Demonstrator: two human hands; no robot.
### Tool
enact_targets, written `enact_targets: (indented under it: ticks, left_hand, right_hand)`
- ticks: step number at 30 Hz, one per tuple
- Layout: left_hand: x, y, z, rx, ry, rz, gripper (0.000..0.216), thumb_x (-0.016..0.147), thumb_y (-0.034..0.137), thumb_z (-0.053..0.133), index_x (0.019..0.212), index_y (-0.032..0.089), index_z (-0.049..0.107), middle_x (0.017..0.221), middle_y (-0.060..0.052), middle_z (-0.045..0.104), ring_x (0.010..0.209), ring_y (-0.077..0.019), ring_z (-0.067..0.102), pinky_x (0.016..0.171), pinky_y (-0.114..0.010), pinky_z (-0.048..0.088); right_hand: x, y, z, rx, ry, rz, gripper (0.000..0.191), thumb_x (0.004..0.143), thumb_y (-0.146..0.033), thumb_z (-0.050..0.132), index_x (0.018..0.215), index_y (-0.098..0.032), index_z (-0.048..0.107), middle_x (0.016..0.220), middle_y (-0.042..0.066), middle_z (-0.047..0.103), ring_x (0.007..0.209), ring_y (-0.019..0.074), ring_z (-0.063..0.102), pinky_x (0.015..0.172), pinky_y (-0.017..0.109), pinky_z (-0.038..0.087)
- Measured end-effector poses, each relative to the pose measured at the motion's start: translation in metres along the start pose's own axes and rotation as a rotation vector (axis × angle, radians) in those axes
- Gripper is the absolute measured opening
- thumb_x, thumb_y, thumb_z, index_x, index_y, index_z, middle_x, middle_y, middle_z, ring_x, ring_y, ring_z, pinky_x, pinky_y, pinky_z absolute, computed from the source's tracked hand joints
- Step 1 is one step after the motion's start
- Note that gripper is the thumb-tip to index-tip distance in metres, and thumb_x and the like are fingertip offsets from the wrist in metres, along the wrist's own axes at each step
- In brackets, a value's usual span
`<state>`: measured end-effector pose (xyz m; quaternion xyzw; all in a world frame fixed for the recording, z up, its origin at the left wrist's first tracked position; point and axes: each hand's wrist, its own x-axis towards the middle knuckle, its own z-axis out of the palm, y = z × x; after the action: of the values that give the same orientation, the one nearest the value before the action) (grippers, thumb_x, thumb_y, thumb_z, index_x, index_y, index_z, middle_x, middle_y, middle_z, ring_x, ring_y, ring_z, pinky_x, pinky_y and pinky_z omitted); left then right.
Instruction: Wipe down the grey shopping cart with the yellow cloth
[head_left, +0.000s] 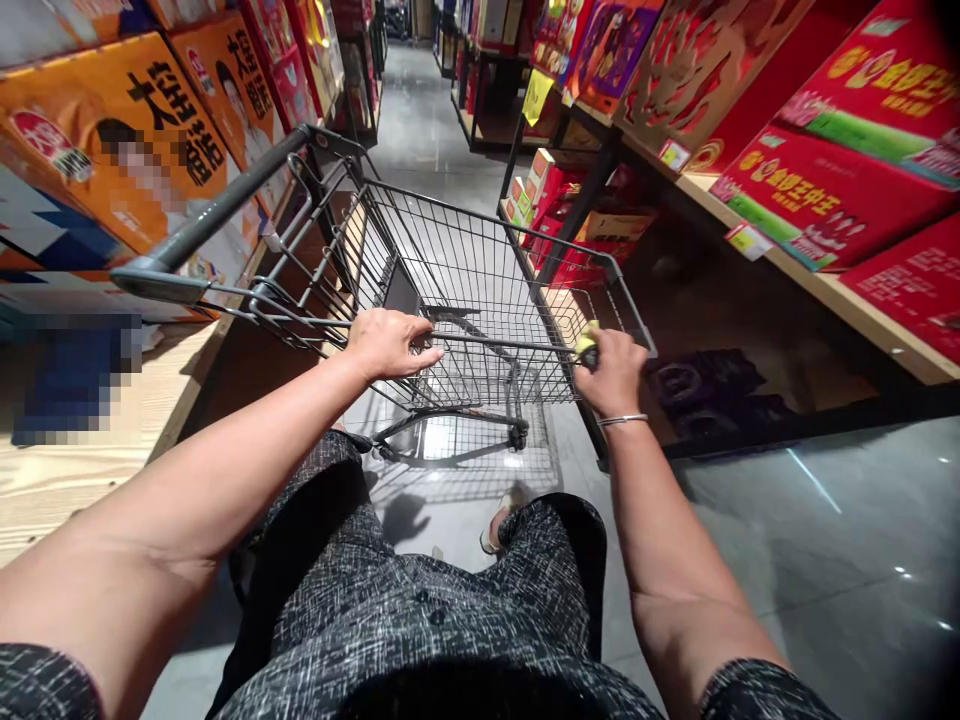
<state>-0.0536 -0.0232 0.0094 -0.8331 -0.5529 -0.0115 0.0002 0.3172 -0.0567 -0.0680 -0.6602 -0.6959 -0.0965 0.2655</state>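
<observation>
The left hand bends loosely over the near rim of a wire shopping cart, thumb held a little apart from the fingers. The right hand is closed around the same rim near its corner, with a small yellow-and-black object showing at its fingers, too small to identify. The cart stands on the tiled floor, just ahead of both hands, its grey handle beyond the left one. Orange boxes sit on a wooden counter left of the hands; red boxes line a shelf to their right.
</observation>
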Motion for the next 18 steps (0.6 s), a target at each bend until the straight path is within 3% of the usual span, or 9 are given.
enact_targets:
  ticks: [4, 7, 9, 15, 18]
  left_hand:
    - [-0.001, 0.007, -0.001, 0.016, 0.001, -0.008, 0.054, 0.087, 0.073, 0.044, 0.111, 0.034, 0.072, 0.108, -0.002, 0.077, 0.101, -0.0281, 0.068, 0.075, -0.034, 0.041]
    - [-0.002, 0.008, -0.002, 0.025, -0.004, -0.001, 0.053, 0.087, 0.071, 0.043, 0.113, 0.035, 0.071, 0.108, -0.002, 0.077, 0.102, -0.0280, 0.068, 0.076, -0.034, 0.041]
    - [-0.002, 0.008, -0.002, 0.025, -0.008, 0.006, 0.053, 0.087, 0.071, 0.043, 0.114, 0.035, 0.071, 0.108, -0.002, 0.077, 0.102, -0.0283, 0.068, 0.076, -0.034, 0.041]
    - [0.000, 0.010, -0.001, 0.024, 0.002, -0.001, 0.056, 0.087, 0.074, 0.042, 0.113, 0.034, 0.072, 0.106, -0.003, 0.077, 0.099, -0.0284, 0.069, 0.074, -0.033, 0.040]
    - [0.004, 0.012, -0.001, 0.021, 0.002, 0.009, 0.060, 0.087, 0.076, 0.038, 0.113, 0.034, 0.072, 0.105, -0.004, 0.077, 0.096, -0.0284, 0.069, 0.071, -0.033, 0.040]
  right_hand:
    - [0.008, -0.083, 0.006, 0.108, -0.065, -0.234, 0.064, 0.072, -0.017, 0.061, 0.136, -0.024, 0.054, 0.132, 0.012, 0.054, 0.115, 0.0330, 0.044, 0.099, 0.051, 0.042]
    - [0.019, -0.098, 0.001, 0.118, -0.145, -0.345, 0.061, 0.074, -0.018, 0.063, 0.134, -0.027, 0.058, 0.135, 0.009, 0.054, 0.112, 0.0315, 0.044, 0.095, 0.048, 0.045]
    - [0.025, -0.070, -0.007, 0.068, -0.214, -0.348, 0.055, 0.073, -0.018, 0.064, 0.127, -0.027, 0.063, 0.132, 0.008, 0.057, 0.111, 0.0300, 0.046, 0.095, 0.046, 0.045]
    - [0.030, 0.078, -0.033, -0.181, -0.337, -0.065, 0.048, 0.064, -0.019, 0.063, 0.112, -0.021, 0.069, 0.116, 0.009, 0.062, 0.104, 0.0278, 0.049, 0.094, 0.043, 0.042]
    - [0.034, 0.107, -0.033, -0.234, -0.389, -0.030, 0.047, 0.064, -0.022, 0.062, 0.110, -0.020, 0.070, 0.111, 0.009, 0.063, 0.100, 0.0261, 0.050, 0.095, 0.042, 0.041]
